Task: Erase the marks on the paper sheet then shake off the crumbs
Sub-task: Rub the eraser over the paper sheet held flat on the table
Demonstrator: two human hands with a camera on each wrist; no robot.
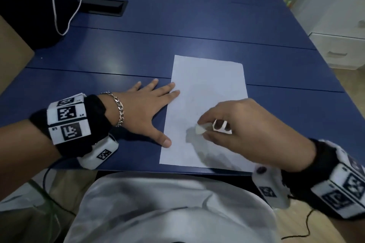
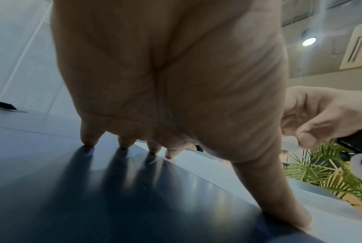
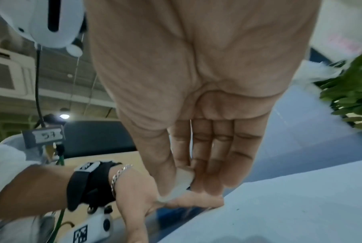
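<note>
A white paper sheet [image 1: 205, 92] lies on the blue table [image 1: 158, 31] near its front edge; faint grey marks show around its middle. My left hand [image 1: 146, 108] lies flat with spread fingers beside the sheet's left edge, index fingertip and thumb tip resting on the paper. My right hand [image 1: 203, 128] hovers over the lower half of the sheet and pinches a small white eraser [image 1: 199, 130] between thumb and fingers. The eraser [image 3: 182, 182] also shows in the right wrist view, just above the paper [image 3: 279, 205]. In the left wrist view the eraser [image 2: 289, 143] sits right of my left hand [image 2: 196, 172].
A dark bag [image 1: 29, 4] with a white cord sits at the table's far left, next to a black cable slot [image 1: 104, 7]. White drawers [image 1: 339, 49] stand to the right of the table. The table's front edge runs just below the sheet.
</note>
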